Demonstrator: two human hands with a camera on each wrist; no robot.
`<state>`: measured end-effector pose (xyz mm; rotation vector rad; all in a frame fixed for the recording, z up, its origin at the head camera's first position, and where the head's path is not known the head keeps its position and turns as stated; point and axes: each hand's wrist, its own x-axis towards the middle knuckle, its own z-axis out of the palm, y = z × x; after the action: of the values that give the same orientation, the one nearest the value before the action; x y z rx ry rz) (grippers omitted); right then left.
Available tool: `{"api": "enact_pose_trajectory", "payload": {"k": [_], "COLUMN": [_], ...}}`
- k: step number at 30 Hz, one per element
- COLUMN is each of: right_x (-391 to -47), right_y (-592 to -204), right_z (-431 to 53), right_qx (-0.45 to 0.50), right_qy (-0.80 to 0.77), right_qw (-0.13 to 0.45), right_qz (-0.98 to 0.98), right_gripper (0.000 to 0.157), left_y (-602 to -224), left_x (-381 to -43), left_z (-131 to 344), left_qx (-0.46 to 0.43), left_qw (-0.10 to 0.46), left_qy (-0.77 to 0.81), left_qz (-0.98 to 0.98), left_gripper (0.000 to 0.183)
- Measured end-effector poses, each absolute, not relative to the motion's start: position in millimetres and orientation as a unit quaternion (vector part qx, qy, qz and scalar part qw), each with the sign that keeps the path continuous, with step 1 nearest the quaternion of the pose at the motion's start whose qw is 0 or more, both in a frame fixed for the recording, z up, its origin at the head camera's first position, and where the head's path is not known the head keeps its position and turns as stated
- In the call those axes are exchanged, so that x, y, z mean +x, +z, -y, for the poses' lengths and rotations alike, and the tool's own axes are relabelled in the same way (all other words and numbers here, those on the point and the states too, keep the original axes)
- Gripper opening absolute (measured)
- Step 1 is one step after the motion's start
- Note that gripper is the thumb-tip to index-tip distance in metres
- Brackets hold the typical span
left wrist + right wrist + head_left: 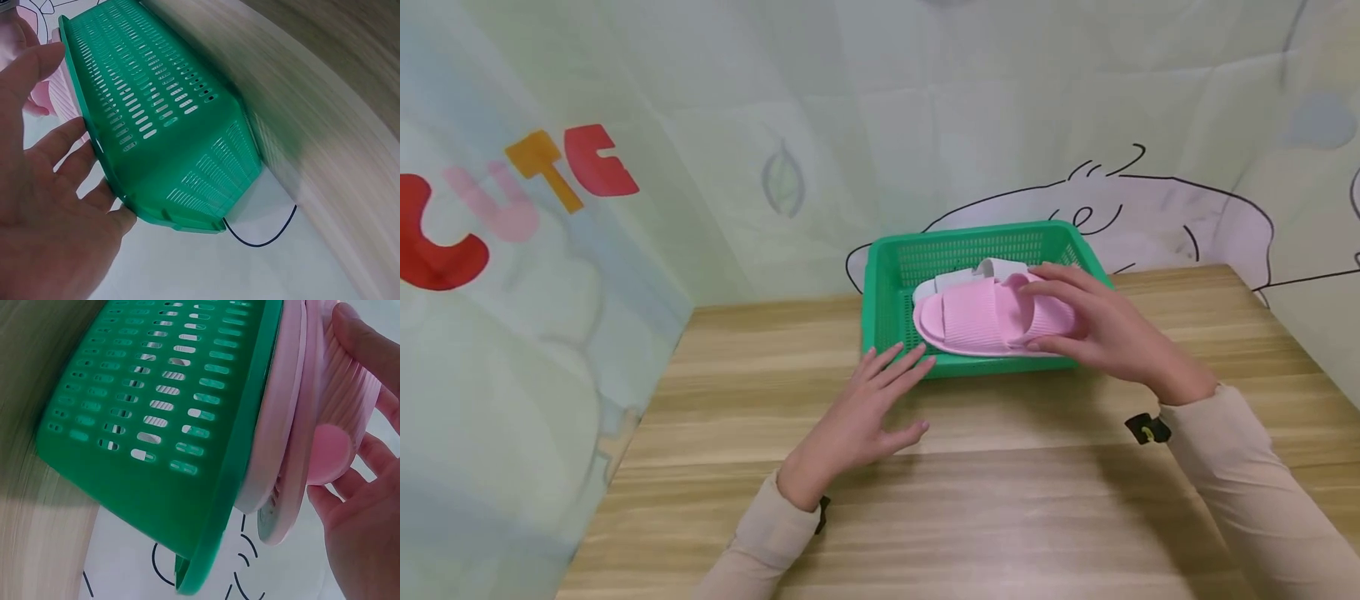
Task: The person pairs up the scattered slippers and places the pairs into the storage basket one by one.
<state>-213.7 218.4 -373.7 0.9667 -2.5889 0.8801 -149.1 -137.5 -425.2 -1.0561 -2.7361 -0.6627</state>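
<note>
Pink slippers (972, 315) with ribbed straps lie stacked in the green plastic basket (880, 250). Behind and partly under them are white slippers (953, 279). My right hand (1082, 321) grips the pink slippers at their right end, thumb on the near side and fingers over the strap. From the right wrist view, two pink soles (294, 444) stand above the basket rim, and the fingers bend around the strap. My left hand (872, 408) is spread at the basket's near left corner, its fingertips touching the rim, as the left wrist view shows.
The basket stands on a wood-grain table (760, 375) close to the back edge. Behind and to the left hangs a printed cloth (737, 125) with coloured letters and line drawings.
</note>
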Motion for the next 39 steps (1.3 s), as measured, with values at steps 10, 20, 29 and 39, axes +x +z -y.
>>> {"api": "enact_pose_trajectory", "payload": {"k": [10,20,29,39], "right_x": [-224.7,-237.3,-241.4,-254.1], "right_y": [-373.1,-379.0,-388.7,-399.0], "right_z": [-216.6,-215.6,-216.6,-216.3], "right_qx": [0.317,0.287,0.287,0.288], "right_qy": [0.311,0.329,0.336,0.328], "right_qw": [0.099,0.054,0.044,0.015], "right_qz": [0.891,0.898,0.896,0.900], "right_gripper": [0.062,0.063,0.064,0.065], "left_y": [-426.2,-427.7,-425.8,-424.2], "left_x": [-150.1,-151.9,-151.4,-150.0], "left_z": [135.7,136.1,135.8,135.7], "left_qx": [-0.353,-0.358,-0.360,-0.355], "left_qw": [0.069,0.074,0.073,0.067], "left_qy": [-0.221,-0.226,-0.226,-0.225], "left_qz": [0.907,0.903,0.902,0.905], "left_gripper": [0.078,0.076,0.077,0.077]}}
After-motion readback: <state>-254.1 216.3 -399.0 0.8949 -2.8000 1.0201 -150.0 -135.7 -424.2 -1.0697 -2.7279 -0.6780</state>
